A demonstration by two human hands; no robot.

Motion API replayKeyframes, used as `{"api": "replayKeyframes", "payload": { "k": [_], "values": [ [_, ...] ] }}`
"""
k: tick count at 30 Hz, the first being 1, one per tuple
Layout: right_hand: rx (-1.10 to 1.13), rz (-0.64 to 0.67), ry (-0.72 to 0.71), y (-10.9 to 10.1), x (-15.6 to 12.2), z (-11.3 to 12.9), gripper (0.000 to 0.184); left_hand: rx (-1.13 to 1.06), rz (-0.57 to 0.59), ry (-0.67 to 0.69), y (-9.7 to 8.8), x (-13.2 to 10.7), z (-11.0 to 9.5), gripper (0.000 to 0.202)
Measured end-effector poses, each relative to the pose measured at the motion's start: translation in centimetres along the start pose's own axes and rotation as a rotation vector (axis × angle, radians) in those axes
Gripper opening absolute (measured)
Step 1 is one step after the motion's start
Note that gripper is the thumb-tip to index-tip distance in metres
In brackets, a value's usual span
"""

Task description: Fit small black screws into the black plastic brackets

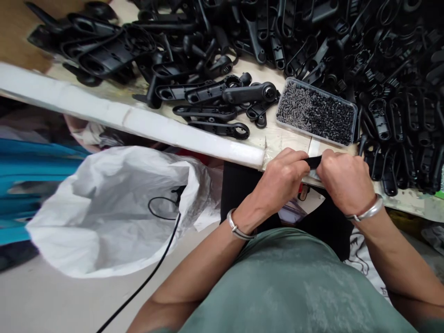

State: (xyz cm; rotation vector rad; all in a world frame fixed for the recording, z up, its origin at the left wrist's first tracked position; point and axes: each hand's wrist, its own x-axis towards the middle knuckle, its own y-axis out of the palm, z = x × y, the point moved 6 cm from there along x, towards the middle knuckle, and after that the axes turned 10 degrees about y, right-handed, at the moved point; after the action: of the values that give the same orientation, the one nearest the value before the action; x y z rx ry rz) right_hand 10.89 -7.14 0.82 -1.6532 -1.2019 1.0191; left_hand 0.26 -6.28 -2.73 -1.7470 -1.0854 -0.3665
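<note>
Both my hands are closed on one black plastic part at the front edge of the table. My left hand wraps its left end and my right hand its right end, so only a short dark stretch shows between them. Most of the part is hidden by my fingers. Just beyond my hands lies a clear plastic box filled with small dark and grey pieces, too tiny to name. Long black plastic arms with ring-shaped ends lie to its left.
Black plastic parts pile up at the right and along the back of the table. A white padded strip runs along the left edge. Below it stands an open white sack, with a black cable hanging over its rim.
</note>
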Motion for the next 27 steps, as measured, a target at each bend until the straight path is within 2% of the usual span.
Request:
{"api": "replayKeyframes", "payload": {
  "k": [1, 3, 5, 7, 10, 13, 16, 22, 27],
  "values": [
    [0.081, -0.003, 0.005, 0.4, 0.1, -0.7, 0.02, -0.011, -0.026, -0.005, -0.1, 0.0, 0.0, 0.022],
    [0.39, 0.017, 0.033, 1.6, 0.0, -2.4, 0.016, -0.026, -0.079, -0.016, -0.3, -0.1, 0.0, 0.018],
    [0.864, 0.028, 0.126, 2.9, -0.4, -4.6, 0.015, -0.029, -0.131, -0.026, -0.5, -0.1, -0.2, 0.015],
    [1.305, 0.009, 0.255, 4.2, -1.2, -6.3, 0.03, -0.024, -0.183, -0.036, -0.7, -0.2, -0.6, 0.012],
    [1.72, 0.049, 0.33, 5.4, -2.3, -6.0, 0.057, 0.0, -0.229, -0.044, -1.0, 0.0, -1.5, 0.01],
    [1.996, 0.1, 0.326, 5.5, -2.5, -4.4, 0.058, 0.024, -0.241, -0.028, -1.1, 0.4, -2.5, 0.012],
    [2.125, 0.099, 0.36, 5.3, -2.2, -3.7, 0.047, 0.025, -0.243, -0.022, -1.2, 0.5, -3.2, 0.013],
    [2.1, 0.125, 0.43, 5.5, -1.9, -4.0, 0.028, 0.006, -0.254, -0.029, -1.1, -0.1, -3.8, 0.01],
    [2.157, 0.215, 0.388, 5.9, -1.8, -3.1, 0.029, -0.032, -0.25, -0.05, -1.0, -0.4, -3.8, 0.009]
  ]
}}
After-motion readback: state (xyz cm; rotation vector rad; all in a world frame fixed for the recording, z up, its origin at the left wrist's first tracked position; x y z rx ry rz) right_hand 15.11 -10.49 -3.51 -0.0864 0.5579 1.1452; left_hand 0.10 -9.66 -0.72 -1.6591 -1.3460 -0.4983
